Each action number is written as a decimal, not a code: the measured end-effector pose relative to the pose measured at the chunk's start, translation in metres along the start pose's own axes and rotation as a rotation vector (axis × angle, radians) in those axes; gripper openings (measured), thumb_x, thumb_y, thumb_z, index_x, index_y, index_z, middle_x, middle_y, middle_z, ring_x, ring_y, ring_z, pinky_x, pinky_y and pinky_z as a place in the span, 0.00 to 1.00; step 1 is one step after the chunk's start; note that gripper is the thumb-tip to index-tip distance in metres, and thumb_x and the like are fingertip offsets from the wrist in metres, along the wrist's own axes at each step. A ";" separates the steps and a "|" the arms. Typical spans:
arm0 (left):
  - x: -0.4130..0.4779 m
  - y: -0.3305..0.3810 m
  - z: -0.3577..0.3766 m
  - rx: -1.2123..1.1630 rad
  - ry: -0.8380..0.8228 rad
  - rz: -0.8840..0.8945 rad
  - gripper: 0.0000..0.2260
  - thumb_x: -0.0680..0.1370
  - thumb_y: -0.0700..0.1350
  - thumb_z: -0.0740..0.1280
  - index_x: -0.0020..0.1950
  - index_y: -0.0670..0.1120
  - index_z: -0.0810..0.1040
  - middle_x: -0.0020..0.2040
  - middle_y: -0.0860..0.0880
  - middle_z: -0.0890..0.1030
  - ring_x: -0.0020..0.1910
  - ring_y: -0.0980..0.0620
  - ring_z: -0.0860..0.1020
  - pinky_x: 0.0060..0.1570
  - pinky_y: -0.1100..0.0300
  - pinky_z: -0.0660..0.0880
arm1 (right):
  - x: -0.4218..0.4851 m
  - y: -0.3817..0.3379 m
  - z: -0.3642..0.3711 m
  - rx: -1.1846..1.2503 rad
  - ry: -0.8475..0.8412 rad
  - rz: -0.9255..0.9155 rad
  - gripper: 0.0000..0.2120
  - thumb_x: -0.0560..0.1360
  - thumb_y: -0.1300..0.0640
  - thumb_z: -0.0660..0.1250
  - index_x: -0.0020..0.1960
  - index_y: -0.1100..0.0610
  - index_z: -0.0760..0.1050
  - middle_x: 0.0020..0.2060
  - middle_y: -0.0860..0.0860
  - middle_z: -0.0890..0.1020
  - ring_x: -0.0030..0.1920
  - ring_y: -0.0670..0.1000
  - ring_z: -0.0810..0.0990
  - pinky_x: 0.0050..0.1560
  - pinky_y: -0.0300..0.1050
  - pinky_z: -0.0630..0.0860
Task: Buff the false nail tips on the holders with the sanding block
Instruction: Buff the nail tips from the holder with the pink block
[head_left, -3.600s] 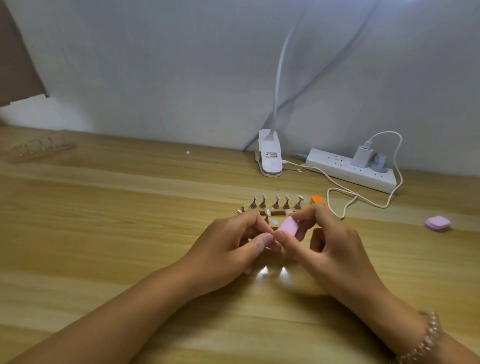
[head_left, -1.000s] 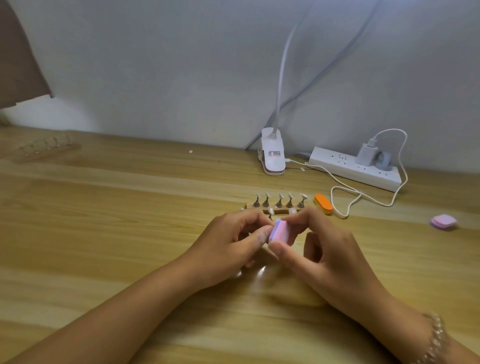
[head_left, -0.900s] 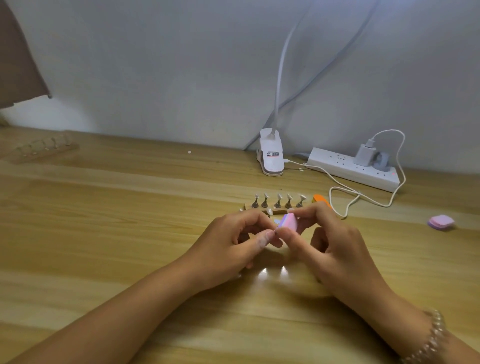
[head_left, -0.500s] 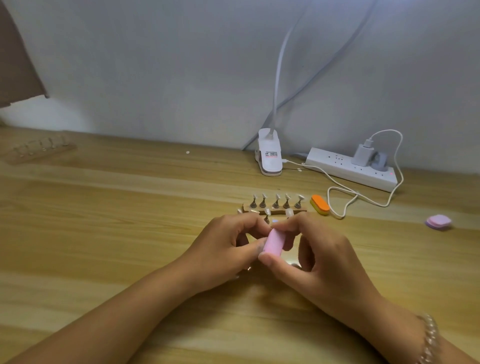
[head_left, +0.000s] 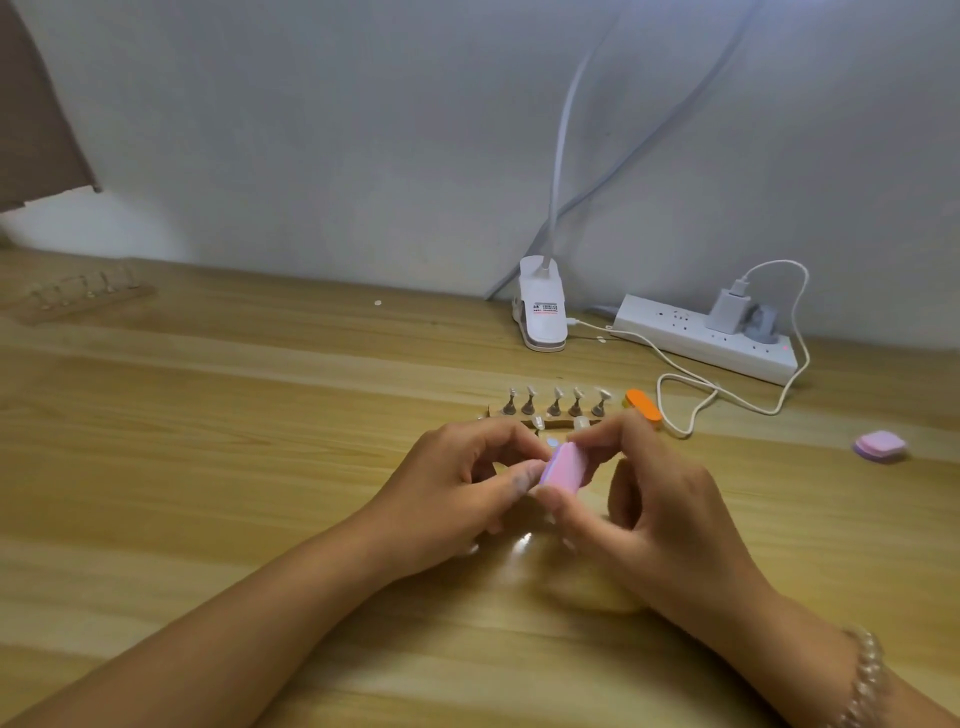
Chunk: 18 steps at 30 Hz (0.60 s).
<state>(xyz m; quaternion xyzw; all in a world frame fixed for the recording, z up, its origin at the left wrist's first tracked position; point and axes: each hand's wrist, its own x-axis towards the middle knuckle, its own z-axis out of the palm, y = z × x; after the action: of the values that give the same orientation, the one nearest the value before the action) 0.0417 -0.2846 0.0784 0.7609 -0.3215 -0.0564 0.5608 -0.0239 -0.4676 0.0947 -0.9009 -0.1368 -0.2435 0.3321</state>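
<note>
The right hand (head_left: 660, 499) pinches the pink block (head_left: 563, 467) between thumb and fingertips. The left hand (head_left: 457, 488) is curled round a holder, almost wholly hidden, whose pale tip (head_left: 551, 442) just shows at the block's upper left corner. The hands touch at the block, above the middle of the tabletop (head_left: 208, 467).

Half a second ago the block sat lower and stood steeper. Now it is higher, with its broad face turned up. A second ago it was turned up in much the same way, so this reads as back-and-forth strokes: buffing of this one tip is under way, not finished.

Just behind the hands, toward the far edge, the rack (head_left: 553, 408) carries five more holders, which appear not yet done. An orange file (head_left: 643, 405) lies at the rack's right end, close to the right fingers. A cable (head_left: 691, 400) loops beyond it.

A spare pad (head_left: 879, 445) lies toward the right edge. The strip (head_left: 701, 343) and clamp (head_left: 543, 312) are at the far edge. Left of the hands the wood is open out to another rack (head_left: 78, 293) in the far-left corner.
</note>
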 end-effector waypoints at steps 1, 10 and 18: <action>0.000 0.001 0.000 -0.015 -0.004 -0.008 0.05 0.78 0.46 0.67 0.50 0.48 0.82 0.43 0.48 0.85 0.30 0.51 0.76 0.28 0.48 0.75 | -0.002 -0.002 0.002 -0.011 -0.033 -0.031 0.19 0.69 0.37 0.69 0.50 0.49 0.72 0.34 0.33 0.75 0.25 0.44 0.70 0.29 0.32 0.62; 0.001 0.000 0.001 -0.064 -0.013 -0.017 0.04 0.82 0.40 0.66 0.50 0.42 0.80 0.40 0.43 0.84 0.29 0.50 0.75 0.30 0.57 0.72 | -0.002 -0.002 0.004 -0.033 -0.051 -0.033 0.21 0.68 0.36 0.68 0.50 0.50 0.71 0.35 0.30 0.75 0.25 0.44 0.69 0.28 0.38 0.64; 0.001 0.001 -0.001 -0.061 0.004 -0.002 0.08 0.78 0.47 0.65 0.50 0.44 0.80 0.43 0.44 0.84 0.33 0.39 0.78 0.31 0.50 0.74 | -0.001 0.001 0.003 0.001 -0.024 -0.013 0.16 0.71 0.37 0.68 0.49 0.48 0.72 0.37 0.32 0.78 0.25 0.45 0.71 0.29 0.31 0.61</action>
<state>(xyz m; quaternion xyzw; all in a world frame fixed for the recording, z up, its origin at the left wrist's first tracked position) 0.0421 -0.2845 0.0794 0.7439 -0.3178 -0.0654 0.5842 -0.0231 -0.4666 0.0916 -0.9027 -0.1466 -0.2349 0.3294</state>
